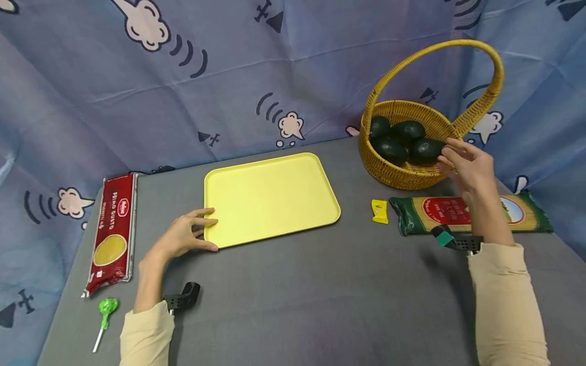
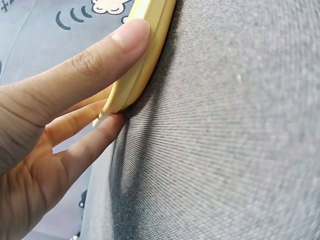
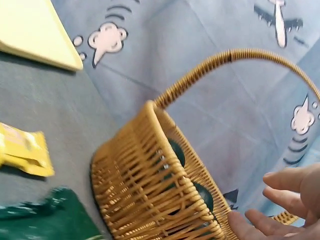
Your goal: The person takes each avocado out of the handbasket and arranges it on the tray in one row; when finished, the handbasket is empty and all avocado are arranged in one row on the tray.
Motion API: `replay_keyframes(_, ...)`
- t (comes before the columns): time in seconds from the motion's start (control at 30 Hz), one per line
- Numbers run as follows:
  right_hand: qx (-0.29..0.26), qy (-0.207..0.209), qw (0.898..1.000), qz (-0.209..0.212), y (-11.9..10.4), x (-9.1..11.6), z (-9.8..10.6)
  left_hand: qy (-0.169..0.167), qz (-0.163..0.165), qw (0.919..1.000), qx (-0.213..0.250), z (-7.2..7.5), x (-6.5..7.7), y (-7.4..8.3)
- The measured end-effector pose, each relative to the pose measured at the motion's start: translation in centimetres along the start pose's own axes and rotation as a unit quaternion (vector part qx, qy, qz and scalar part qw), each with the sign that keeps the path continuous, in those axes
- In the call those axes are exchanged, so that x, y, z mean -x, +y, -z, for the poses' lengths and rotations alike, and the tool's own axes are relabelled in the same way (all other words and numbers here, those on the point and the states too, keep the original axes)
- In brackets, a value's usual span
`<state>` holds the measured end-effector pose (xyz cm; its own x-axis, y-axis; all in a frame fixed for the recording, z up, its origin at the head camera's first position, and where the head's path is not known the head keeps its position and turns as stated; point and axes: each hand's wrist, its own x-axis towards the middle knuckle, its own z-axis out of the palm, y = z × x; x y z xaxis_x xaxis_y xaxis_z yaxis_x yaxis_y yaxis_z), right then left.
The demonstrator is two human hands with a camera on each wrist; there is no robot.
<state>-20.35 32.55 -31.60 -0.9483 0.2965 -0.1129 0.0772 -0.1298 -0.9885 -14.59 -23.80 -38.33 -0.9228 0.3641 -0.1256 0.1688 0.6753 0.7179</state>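
Observation:
My left hand [image 1: 185,234] holds the near left corner of a yellow tray [image 1: 270,198]. In the left wrist view the thumb [image 2: 100,62] lies along the tray's outer wall [image 2: 145,65], with the other fingers round the corner. At the right, my right hand [image 1: 471,165] reaches over the rim of a wicker basket [image 1: 398,175] with a tall handle. Its fingertips are beside the nearest dark green avocado [image 1: 427,151]; contact is hard to tell. Several avocados lie inside. Spread fingers [image 3: 285,182] with nothing between them show in the right wrist view.
A green-ended noodle packet [image 1: 444,211] lies under my right forearm, beside a small yellow wrapped candy [image 1: 379,211]. On the left lie a red spaghetti packet [image 1: 112,229] and a green lollipop [image 1: 108,307]. A patterned blue cloth [image 1: 238,66] hangs behind the grey table.

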Motion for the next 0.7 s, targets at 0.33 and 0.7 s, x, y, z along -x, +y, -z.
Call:
replay_keyframes(0.33,0.14,0.083,0.986,-0.034,-1.3,-5.0,-1.8,0.012,-0.002,0.9994,-0.033,0.6,-0.4,0.3)
replay_keyframes(0.7,0.215,0.147,0.963,-0.064,0.2,-7.4,-1.9,0.02,-0.009,0.9987,-0.046,0.4,-0.6,0.2)
